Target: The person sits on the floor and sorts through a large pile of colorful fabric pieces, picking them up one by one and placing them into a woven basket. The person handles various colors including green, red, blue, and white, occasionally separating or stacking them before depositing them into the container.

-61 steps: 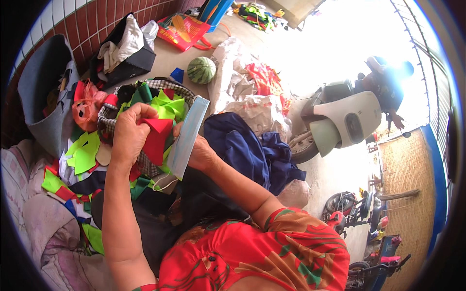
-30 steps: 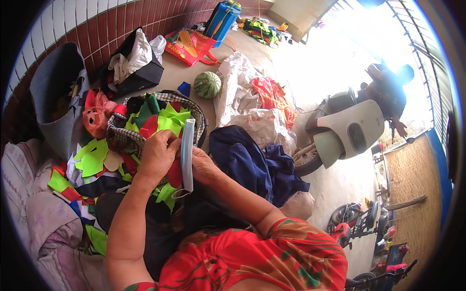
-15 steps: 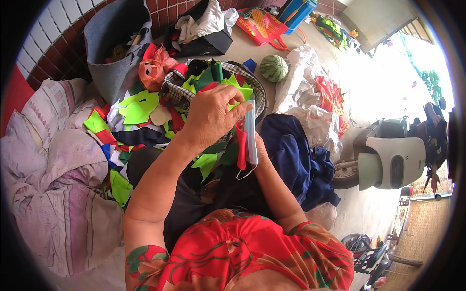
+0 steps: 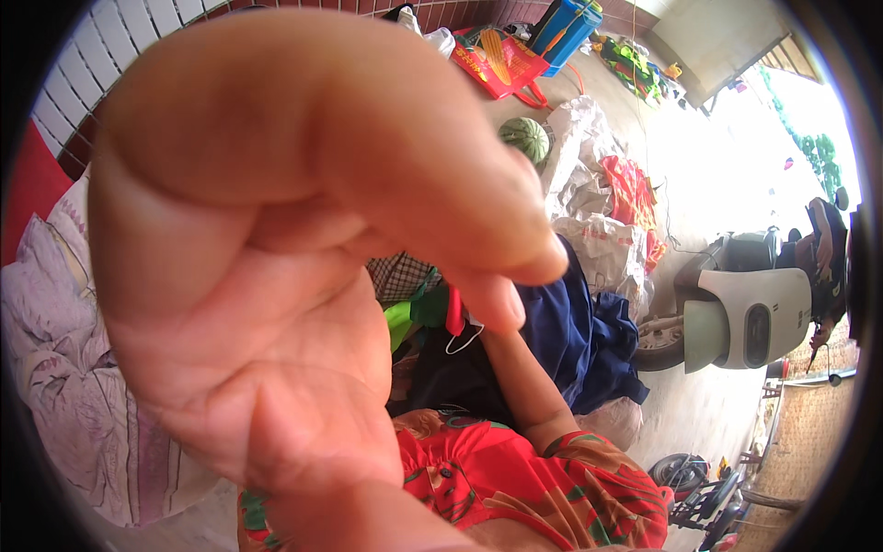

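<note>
My left hand (image 4: 276, 276) is raised very near the camera, palm showing. Its fingers curl over with the tips close together, and nothing shows between them. Behind it my right hand is mostly hidden; its forearm (image 4: 529, 377) comes up from the lower right. Beside the right wrist hang a narrow strip of red cloth (image 4: 455, 311) and the thin white ear loop (image 4: 452, 342) of a face mask. The mask's pale blue body, seen earlier, is covered by my left hand. A checked cloth (image 4: 397, 278) and bright green scraps (image 4: 397, 324) peek out below it.
Dark blue cloth (image 4: 589, 340) lies to the right of my forearm. Past it are white plastic sacks (image 4: 602, 239), a striped watermelon (image 4: 526, 138) and a red bag (image 4: 497, 60). A pale scooter (image 4: 763, 308) stands at right. Faded bedding (image 4: 69, 359) is heaped at left.
My left hand has let go of the mask and risen toward the camera, now covering the scrap pile. The mask's ear loop and red cloth stay by my right hand.
</note>
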Available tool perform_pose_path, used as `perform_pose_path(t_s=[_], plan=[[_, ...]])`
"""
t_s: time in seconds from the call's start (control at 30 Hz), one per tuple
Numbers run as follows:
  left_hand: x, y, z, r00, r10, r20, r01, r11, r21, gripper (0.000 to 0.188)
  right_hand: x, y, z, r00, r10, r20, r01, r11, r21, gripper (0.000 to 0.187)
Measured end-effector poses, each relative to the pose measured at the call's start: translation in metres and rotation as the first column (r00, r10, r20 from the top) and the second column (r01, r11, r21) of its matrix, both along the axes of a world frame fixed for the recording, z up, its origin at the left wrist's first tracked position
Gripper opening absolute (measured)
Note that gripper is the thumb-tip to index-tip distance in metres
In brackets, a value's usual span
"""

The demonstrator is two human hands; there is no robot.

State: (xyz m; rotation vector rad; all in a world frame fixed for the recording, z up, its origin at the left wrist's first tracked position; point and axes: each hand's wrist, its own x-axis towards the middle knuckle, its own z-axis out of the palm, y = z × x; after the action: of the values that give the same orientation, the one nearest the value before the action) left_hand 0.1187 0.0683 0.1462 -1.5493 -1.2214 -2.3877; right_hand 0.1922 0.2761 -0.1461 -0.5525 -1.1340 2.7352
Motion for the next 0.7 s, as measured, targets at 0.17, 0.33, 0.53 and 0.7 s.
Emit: perform_pose_path(t_s=[0.17,0.33,0.53,0.7], plan=[[0.000,-0.008,0.005,0.953,0.286,-0.103,-0.280,0.957,0.071,0.063,-0.001,0.000,-0.004,0.997,0.027,-0.066,-0.040,0.981,-0.192,0.018],[-0.003,-0.011,-0.004,0.935,0.334,-0.122,-0.321,0.941,0.110,0.058,0.001,0.004,-0.010,1.000,0.014,-0.027,-0.018,0.987,-0.158,0.019],[-0.010,-0.015,-0.017,0.925,0.358,-0.123,-0.343,0.930,0.130,0.053,0.002,0.004,-0.006,1.000,0.018,-0.013,-0.019,0.988,-0.153,0.020],[-0.018,-0.026,-0.023,0.907,0.406,-0.117,-0.388,0.910,0.149,0.049,-0.001,0.004,-0.004,1.000,0.015,0.020,-0.012,0.993,-0.116,0.022]])
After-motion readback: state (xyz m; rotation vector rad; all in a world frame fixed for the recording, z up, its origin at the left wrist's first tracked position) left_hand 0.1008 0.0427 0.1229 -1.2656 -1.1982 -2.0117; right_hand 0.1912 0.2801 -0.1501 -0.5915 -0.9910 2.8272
